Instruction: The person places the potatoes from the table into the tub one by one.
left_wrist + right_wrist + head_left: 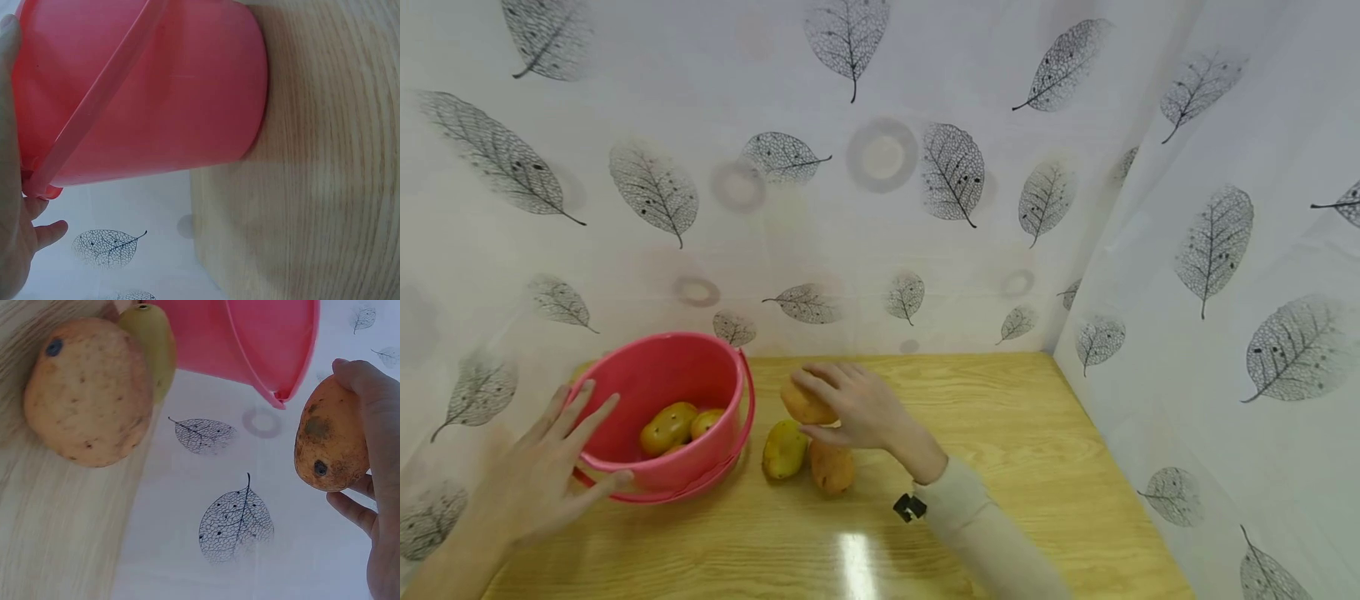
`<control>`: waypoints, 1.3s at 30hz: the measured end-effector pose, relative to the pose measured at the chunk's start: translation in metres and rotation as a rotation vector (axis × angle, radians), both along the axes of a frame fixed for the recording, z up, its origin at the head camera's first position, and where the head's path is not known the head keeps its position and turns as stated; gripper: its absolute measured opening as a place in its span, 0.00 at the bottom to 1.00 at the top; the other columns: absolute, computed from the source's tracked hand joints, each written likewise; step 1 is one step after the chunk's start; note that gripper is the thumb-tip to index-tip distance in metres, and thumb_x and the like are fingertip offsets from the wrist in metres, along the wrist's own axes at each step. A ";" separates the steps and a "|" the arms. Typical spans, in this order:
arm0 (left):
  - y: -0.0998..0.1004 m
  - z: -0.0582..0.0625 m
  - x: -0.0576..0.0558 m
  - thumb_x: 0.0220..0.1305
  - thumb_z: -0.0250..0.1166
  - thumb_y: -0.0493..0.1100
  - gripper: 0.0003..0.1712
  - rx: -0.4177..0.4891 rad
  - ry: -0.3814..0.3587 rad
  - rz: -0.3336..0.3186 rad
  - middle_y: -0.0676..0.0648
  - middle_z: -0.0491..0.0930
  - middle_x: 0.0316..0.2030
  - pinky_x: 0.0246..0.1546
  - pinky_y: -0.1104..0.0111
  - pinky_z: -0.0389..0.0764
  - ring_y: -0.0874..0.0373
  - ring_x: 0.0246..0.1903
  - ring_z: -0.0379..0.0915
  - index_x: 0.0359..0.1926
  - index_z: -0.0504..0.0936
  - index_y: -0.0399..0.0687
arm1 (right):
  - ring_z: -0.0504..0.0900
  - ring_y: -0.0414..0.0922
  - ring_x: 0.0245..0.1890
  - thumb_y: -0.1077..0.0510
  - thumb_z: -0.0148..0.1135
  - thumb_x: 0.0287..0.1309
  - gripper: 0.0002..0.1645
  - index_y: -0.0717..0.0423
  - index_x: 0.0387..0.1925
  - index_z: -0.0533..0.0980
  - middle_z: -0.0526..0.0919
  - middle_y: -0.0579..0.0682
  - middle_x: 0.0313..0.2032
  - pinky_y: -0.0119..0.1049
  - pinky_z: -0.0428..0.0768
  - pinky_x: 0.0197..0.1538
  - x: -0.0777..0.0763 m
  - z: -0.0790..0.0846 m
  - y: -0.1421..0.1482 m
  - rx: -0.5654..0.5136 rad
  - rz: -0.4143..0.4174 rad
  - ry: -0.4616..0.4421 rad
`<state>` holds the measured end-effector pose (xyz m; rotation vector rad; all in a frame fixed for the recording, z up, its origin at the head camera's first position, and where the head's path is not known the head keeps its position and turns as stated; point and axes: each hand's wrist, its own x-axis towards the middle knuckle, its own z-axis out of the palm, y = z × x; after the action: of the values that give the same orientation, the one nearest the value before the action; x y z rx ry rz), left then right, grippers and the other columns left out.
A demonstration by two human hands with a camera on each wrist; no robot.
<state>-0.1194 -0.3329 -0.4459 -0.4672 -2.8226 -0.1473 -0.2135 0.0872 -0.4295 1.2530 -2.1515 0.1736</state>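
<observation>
My right hand [868, 408] grips an orange-yellow mango [801, 403], held up off the table in the right wrist view, its dark stem end [320, 467] showing. Below it on the table, a greenish-yellow mango [786, 450] and an orange one [832, 468] lie side by side. To their left stands a pink bucket [700, 468], with a few yellow mangoes [668, 428] at its bottom. My left hand [538, 475] rests at the bucket's left rim, fingers spread and nearly straight, the thumb by its front edge.
The bucket's pink handle [103, 94] hangs down along its outside. Under everything is a light wooden table [985, 433]. White curtains [880, 250] printed with dark leaves stand along its back and right sides. A small black clip [910, 507] sits at my right sleeve.
</observation>
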 end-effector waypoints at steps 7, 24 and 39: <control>0.000 0.000 0.000 0.59 0.70 0.71 0.63 0.004 0.008 -0.003 0.35 0.41 0.86 0.54 0.19 0.70 0.40 0.86 0.22 0.84 0.53 0.46 | 0.88 0.44 0.55 0.31 0.72 0.58 0.45 0.50 0.69 0.76 0.84 0.49 0.62 0.35 0.86 0.63 0.000 0.012 -0.012 0.008 0.017 0.016; -0.001 0.000 -0.002 0.59 0.69 0.71 0.63 -0.015 -0.013 0.008 0.33 0.41 0.85 0.44 0.24 0.80 0.37 0.86 0.22 0.82 0.56 0.41 | 0.85 0.44 0.59 0.28 0.67 0.61 0.46 0.50 0.71 0.75 0.82 0.49 0.65 0.34 0.84 0.64 -0.001 0.037 -0.045 0.077 0.107 0.078; 0.000 0.000 -0.002 0.60 0.69 0.71 0.63 -0.008 -0.034 0.009 0.32 0.40 0.85 0.47 0.20 0.76 0.37 0.85 0.20 0.83 0.54 0.41 | 0.83 0.42 0.59 0.24 0.54 0.69 0.41 0.45 0.69 0.75 0.84 0.44 0.63 0.31 0.81 0.64 -0.002 0.050 -0.085 0.175 0.138 0.154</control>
<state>-0.1214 -0.3327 -0.4458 -0.4577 -2.8597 -0.1432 -0.2152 0.0027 -0.3792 1.4661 -1.9836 -0.0542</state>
